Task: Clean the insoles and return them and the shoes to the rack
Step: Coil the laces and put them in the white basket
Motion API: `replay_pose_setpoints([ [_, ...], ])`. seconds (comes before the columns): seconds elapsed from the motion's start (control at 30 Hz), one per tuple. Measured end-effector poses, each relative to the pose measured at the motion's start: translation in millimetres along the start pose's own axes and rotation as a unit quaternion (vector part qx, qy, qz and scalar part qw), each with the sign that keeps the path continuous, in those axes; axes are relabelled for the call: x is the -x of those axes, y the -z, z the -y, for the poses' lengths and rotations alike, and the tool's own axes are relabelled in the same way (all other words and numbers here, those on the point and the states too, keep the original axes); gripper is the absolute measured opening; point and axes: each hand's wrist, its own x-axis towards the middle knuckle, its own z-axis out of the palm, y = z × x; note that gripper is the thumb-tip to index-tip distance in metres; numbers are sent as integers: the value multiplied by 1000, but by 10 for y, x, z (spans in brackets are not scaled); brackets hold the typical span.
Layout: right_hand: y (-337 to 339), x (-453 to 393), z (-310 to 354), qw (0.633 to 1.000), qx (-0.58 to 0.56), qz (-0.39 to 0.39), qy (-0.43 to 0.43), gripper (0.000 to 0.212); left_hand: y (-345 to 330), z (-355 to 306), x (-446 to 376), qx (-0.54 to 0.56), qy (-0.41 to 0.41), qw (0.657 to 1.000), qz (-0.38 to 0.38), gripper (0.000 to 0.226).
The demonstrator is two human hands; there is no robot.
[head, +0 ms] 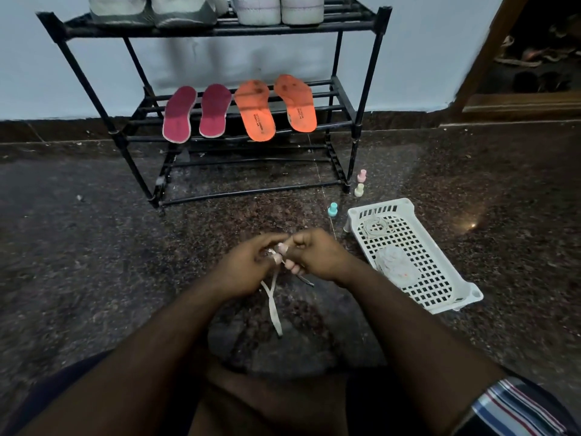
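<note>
Head view: insoles [239, 110] beyond grip [281, 251]

Dark printed lettering on both orange insoles [276, 105] — too small and blurred to read.

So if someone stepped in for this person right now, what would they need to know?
Left hand and right hand: both pinch a pale flat shoelace above the dark stone floor, ends dangling.
Two maroon insoles and two orange insoles lie on the black metal rack, middle shelf; the orange look stained.
Grey sneakers and white sneakers sit on top.
White plastic basket holds another lace and a cloth.
Left: the lace, perhaps more cleaning.
</note>
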Motion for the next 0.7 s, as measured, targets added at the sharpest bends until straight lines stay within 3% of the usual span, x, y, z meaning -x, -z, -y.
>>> replay_pose_setpoints([
  [0.07, -6, 79, 100, 999, -44, -15, -15, 15, 52, -46, 23, 63, 0, 998, -23, 20],
  [0.2, 28, 199, 164, 994, -95, 16, -52, 12, 161, -96, -21, 89, 9, 991, -103, 20],
  [0.3, 20, 209, 220, 986, -153, 31, -65, 11, 127, -132, -29, 177, 17, 983, -50, 14],
  [0.4, 11, 165, 270, 976, -206, -6, -69, 10, 64, -155, -44, 184, 19, 983, 0, 16],
  [0.57, 39, 119, 243, 977, -186, -15, -103, 13, 97, -134, -125, 197, 26, 979, -43, 16],
  [0.7, 45, 118, 285, 947, -300, 52, -104, 11, 93, -122, -173, 222, 29, 972, -69, 14],
])
